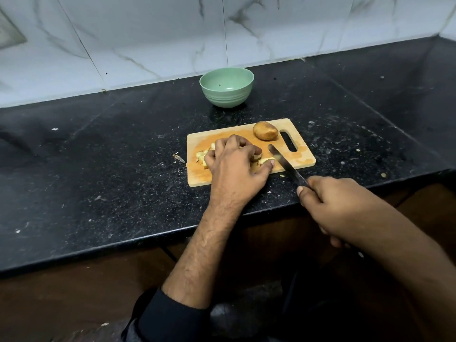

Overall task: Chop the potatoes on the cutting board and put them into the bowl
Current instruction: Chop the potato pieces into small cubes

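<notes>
A black speckled tabletop (98, 156) is backed by a white marbled tile wall (148, 33). On it lies a wooden cutting board (299, 156). The left hand (234, 166) is curled over cut potato pieces (203, 157), most of which are hidden beneath the fingers; one pale piece (266, 160) is pinched at the thumb tip. Beyond that hand a whole potato (265, 130) sits on the board, close to its handle slot. Farther beyond, off the board, a green bowl (226, 87) is seen, holding only a small dark speck. The right hand (330, 206) is wrapped round the handle of a knife (286, 166), the blade reaching over the board just beside the left thumb. No writing can be read.
</notes>
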{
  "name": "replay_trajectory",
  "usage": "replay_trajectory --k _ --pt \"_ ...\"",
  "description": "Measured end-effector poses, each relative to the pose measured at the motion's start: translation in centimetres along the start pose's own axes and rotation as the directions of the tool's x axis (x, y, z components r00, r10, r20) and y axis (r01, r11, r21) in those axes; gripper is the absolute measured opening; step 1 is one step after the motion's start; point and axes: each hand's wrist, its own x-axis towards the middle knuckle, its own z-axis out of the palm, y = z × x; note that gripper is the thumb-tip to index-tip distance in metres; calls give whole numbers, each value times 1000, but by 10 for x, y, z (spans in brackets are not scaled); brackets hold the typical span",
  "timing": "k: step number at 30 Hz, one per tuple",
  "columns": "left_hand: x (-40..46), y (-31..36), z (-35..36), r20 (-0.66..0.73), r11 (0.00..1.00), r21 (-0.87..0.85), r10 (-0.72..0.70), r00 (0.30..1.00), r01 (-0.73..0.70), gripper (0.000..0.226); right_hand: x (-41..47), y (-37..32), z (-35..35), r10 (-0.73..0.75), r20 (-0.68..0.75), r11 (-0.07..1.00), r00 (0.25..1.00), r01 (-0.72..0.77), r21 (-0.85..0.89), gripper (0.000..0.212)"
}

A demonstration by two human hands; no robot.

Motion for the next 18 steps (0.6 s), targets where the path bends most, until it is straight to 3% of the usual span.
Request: replay_trajectory --k 5,11,18 --pt "-4 5 -2 -47 994 109 16 999 -11 27 4 3 18 -3 -118 987 993 -16 -158 33" --pt "-7 6 -2 -96 986 164 58 994 -42 28 2 9 22 -16 -230 982 973 -28 -186 32" --pt "-7 8 -2 -50 986 167 26 998 -17 29 -1 6 25 -73 -232 958 970 4 -286 23"
